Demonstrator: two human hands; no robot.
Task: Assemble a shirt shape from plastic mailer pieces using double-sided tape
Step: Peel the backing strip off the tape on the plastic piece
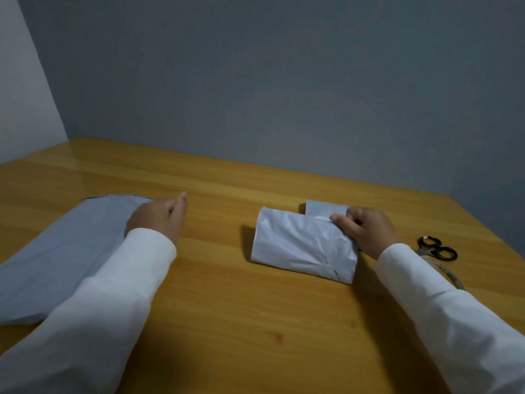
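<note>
Right hand (365, 233) at centre right of frame, fingers curled, pinching upper right edge of folded white mailer piece (304, 245) lying on wooden table (227, 308); smaller grey mailer piece (325, 208) just behind it, touching. Left hand (157, 216) at centre left, fingers extended and relaxed, holding nothing, resting over far right corner of large flat grey mailer sheet (65, 251). Black-handled scissors (437, 248) at right edge, beside right sleeve (443, 314)
</note>
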